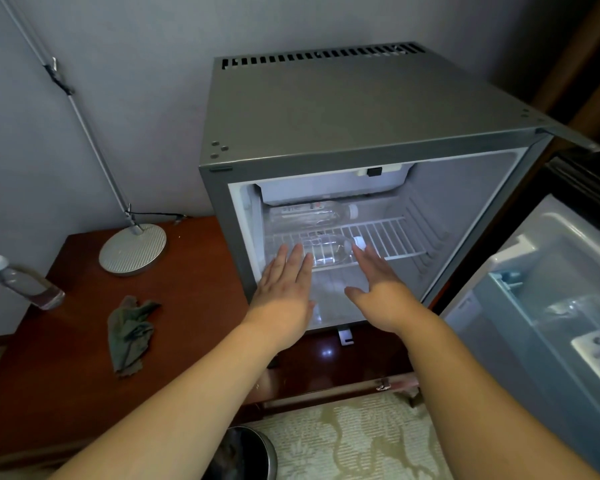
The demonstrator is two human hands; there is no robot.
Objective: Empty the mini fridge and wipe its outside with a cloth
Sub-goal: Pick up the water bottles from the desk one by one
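Reaching into the open fridge (329,109) at the centre of the frame, a person is stretching both bare hands toward the front bottle (329,251) lying on its side on the wire shelf (392,237). The left hand (284,289) is spread flat with nothing in it, fingertips close to the bottle's base; the right hand (374,285) is likewise open and empty, fingertips just beside the white cap. A second bottle (312,214) is lying further back on the same shelf, under the freezer box. The door (541,306) is hanging open at the right of the frame, and a third bottle (25,282) is already standing on the wooden cabinet (187,306) at far left, near the lamp base (132,249). The cloth (130,336) is lying crumpled on the cabinet at lower left, not yet in use.

The risk appears to be a roll: a round bottle on thin wires could slip from a loose two-handed scoop, drop off the shelf edge and strike the fridge floor or the cabinet. A careless pull might also be nudging the rear bottle forward, and the open door could be knocked by the right elbow.
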